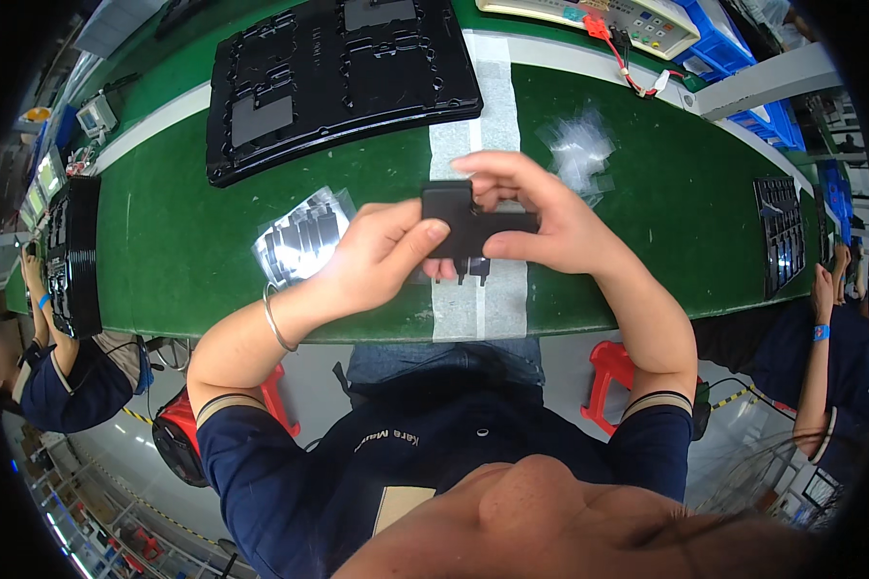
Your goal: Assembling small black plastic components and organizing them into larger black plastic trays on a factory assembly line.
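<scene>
Dark blue sleeves of the person's own arms rose from the lower edge of the frame, and both hands met just above the centre, over the green table (pixel 193 241). Between them sat a small flat black part (pixel 459 224), held above a white stripe that ran across the table. The left hand (pixel 381 256) pinched the part's lower left edge with thumb and curled fingers; a thin metal bangle (pixel 275 323) circled that wrist. The right hand (pixel 541 217) gripped the part from the right, fingers arched over its top and thumb beneath. Just left of the hands lay a clear bag of dark pieces (pixel 299 236), and a heap of clear plastic film (pixel 581 150) lay upper right of them. At upper centre rested a large black moulded tray (pixel 338 82). Co-workers' arms showed at the far left and right edges.
</scene>
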### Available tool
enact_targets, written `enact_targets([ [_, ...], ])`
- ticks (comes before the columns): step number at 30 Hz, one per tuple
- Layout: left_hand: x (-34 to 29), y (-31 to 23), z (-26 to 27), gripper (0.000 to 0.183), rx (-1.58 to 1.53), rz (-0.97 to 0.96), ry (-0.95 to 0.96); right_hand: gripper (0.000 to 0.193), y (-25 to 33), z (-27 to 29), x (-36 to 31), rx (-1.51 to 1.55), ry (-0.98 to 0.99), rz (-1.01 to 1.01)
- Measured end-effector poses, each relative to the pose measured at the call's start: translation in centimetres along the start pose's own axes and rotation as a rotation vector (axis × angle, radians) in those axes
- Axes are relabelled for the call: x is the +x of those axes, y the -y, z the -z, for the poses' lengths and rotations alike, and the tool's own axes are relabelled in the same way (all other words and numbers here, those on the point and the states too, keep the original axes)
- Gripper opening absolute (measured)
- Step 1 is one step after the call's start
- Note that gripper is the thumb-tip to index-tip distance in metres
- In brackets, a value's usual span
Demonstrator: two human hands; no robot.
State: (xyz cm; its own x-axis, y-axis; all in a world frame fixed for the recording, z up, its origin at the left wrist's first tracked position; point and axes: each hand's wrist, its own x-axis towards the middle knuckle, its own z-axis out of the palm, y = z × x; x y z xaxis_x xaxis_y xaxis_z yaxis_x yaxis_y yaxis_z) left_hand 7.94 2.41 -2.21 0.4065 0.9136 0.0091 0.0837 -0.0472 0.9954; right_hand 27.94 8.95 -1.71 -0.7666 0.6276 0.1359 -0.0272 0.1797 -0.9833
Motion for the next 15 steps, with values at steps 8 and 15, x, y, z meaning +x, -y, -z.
enact_targets([
  [8,-0.3,-0.3,0.4,0.024,0.061,-0.09,-0.051,0.017,0.0,0.9,-0.9,-0.138,0.003,0.038],
  [15,-0.6,-0.1,0.3,0.022,0.571,-0.266,0.186,0.01,2.2,2.8,-2.1,-0.325,-0.335,0.232],
])
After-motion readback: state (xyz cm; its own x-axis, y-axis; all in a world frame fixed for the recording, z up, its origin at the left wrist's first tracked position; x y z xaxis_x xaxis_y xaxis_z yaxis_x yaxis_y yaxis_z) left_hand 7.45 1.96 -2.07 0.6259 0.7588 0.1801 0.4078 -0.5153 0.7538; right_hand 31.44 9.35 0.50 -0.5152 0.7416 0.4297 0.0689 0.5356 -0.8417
